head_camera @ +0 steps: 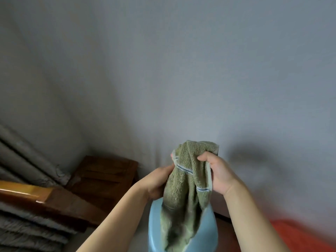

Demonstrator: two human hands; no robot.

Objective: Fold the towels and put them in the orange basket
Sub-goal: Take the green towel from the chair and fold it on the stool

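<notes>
The left hand [160, 180] grips the left edge of 1 green towel [183, 193], fingers closed behind the cloth; the right hand [218, 173] pinches the right hem by its pale border; the towel hangs bunched between them, its lower end in a blue container [154, 224]; an orange shape [298, 233], likely the basket, blurs at lower right; folding seems just begun; next, find 2 corners and spread it.

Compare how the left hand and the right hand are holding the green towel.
The left hand grips the green towel from the side with fingers mostly hidden behind the cloth; the right hand pinches its edge from above, knuckles in plain view. The left sits lower, the right slightly higher. Both are closed on the towel's upper part.
</notes>
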